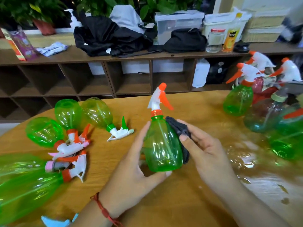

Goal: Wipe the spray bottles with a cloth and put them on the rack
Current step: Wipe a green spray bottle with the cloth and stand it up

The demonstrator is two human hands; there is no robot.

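A green spray bottle (161,145) with a white and orange trigger head stands upright at the table's middle. My left hand (131,169) grips its body from the left and underneath, thumb along its side. My right hand (205,151) pinches a dark grey cloth (178,128) and presses it against the bottle's right side. Several green bottles (68,112) lie on their sides at the left. More bottles (237,100) stand upright at the right, partly blurred.
The wooden table (188,194) is round-edged. Behind it runs a brown cubby shelf (106,76) topped with black clothing (111,38), plastic boxes, a jar (214,40) and potted plants. A light blue trigger (55,222) lies at the bottom left edge.
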